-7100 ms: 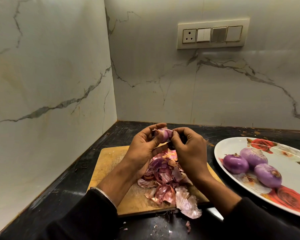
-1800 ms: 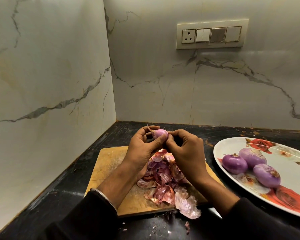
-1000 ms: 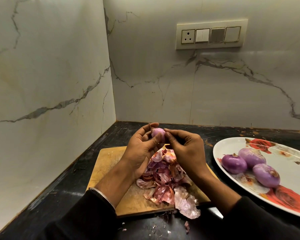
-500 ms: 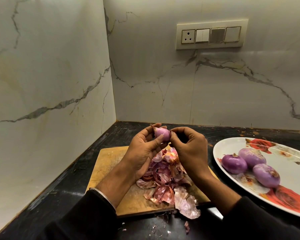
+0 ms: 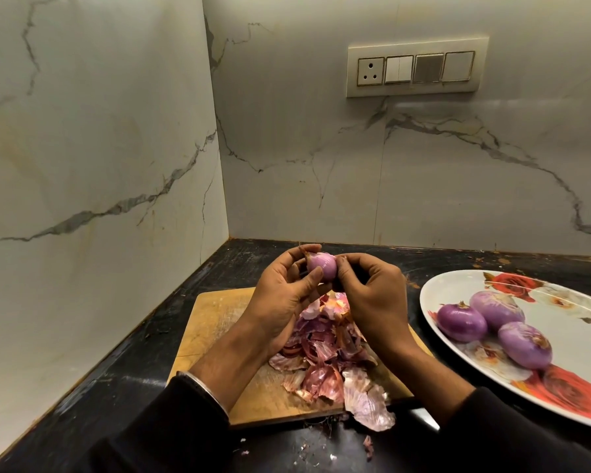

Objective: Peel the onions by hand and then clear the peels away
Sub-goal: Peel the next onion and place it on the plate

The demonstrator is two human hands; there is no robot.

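**Hands peeling the fourth onion above the board**

Left hand cradles the onion between thumb and fingers, steadying it in the air; right hand pinches at its right side, apparently to lift remaining skin. Largest to smallest: dark table; flowered plate, right, keeping three peeled onions apart; cutting board, catching the peels directly below.

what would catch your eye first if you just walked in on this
Both hands, left hand and right hand, hold a small purple onion above a wooden board heaped with peels. To the right, three peeled onions lie on a white rose-patterned plate.
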